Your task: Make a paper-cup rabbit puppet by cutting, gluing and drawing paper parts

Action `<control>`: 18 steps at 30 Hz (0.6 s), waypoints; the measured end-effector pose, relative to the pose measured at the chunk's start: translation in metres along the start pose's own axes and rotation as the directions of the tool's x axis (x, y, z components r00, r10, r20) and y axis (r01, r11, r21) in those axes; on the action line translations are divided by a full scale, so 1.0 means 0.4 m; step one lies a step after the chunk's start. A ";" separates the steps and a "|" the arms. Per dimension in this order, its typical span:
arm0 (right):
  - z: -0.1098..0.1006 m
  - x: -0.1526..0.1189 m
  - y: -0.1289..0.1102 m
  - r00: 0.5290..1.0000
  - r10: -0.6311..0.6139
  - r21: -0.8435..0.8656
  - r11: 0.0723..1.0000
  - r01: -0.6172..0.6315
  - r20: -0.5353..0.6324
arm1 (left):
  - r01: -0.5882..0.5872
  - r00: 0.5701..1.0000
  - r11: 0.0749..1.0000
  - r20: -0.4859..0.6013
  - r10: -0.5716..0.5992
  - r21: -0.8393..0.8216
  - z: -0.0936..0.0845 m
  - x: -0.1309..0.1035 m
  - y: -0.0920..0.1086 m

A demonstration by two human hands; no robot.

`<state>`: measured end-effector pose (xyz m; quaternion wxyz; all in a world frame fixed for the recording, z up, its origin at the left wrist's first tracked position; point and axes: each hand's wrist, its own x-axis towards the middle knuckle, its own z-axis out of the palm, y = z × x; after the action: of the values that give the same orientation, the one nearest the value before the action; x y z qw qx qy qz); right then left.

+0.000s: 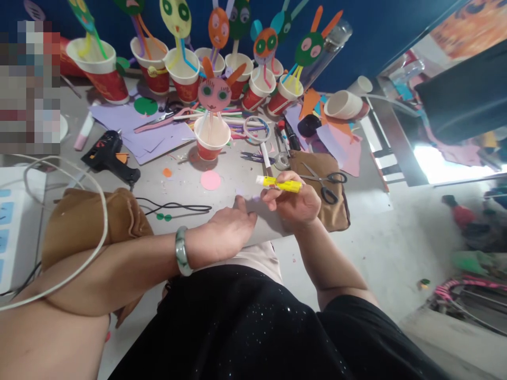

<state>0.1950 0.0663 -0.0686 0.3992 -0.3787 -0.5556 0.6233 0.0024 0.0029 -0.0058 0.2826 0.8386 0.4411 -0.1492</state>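
Observation:
My right hand (301, 205) is closed around a yellow glue stick (288, 185), its whitish end pointing left above the table. Just left of it, my left hand (224, 232) is low at the table's front edge, fingers curled downward and thumb up. Its fingertips are partly hidden, so whatever they pinch cannot be made out. Small pale purple bits lie near those fingertips. Beyond the hands lies a pink paper circle (210, 180). Behind that stands a red paper cup (209, 152) with a pink paper rabbit face (214, 95) on straw-like stems.
Several cups with paper animal faces line the back, including a green one (309, 48). A black glue gun (112, 158) and brown cloth bundle (95, 224) sit at left. Scissors (328, 184) lie on a brown pouch (332, 214) at right. Purple paper (158, 140) and a black cord (178, 207) lie about.

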 end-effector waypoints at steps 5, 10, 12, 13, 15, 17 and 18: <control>-0.018 -0.006 0.011 1.000 -0.028 -0.067 0.997 0.028 -0.001 | -0.003 1.000 1.000 -0.016 0.003 0.007 -0.002 -0.001 -0.001; -0.035 -0.002 0.015 0.996 -0.078 -0.145 0.986 0.084 0.049 | 0.015 1.000 1.000 0.021 -0.014 -0.012 -0.016 -0.004 0.006; -0.038 -0.003 0.013 0.995 -0.075 -0.176 0.981 0.085 0.063 | 0.022 0.999 1.000 0.036 -0.022 -0.004 -0.020 -0.004 0.008; -0.038 -0.004 0.011 0.994 -0.078 -0.197 0.976 0.092 0.078 | 0.028 0.999 1.000 0.046 -0.028 0.003 -0.021 -0.004 0.009; -0.039 -0.006 0.009 0.990 -0.098 -0.230 0.966 0.119 0.103 | 0.037 0.998 0.999 0.055 -0.037 0.013 -0.021 -0.003 0.010; -0.041 -0.010 0.009 0.989 -0.111 -0.238 0.962 0.131 0.095 | 0.037 0.998 0.999 0.055 -0.038 0.010 -0.018 -0.001 0.009; -0.043 -0.012 0.010 0.991 -0.107 -0.238 0.964 0.123 0.080 | 0.036 0.998 0.999 0.052 -0.036 0.005 -0.016 0.000 0.008</control>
<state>0.2125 0.0685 -0.0741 0.3669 -0.3708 -0.6614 0.5390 0.0052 0.0052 0.0005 0.2896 0.8269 0.4483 -0.1771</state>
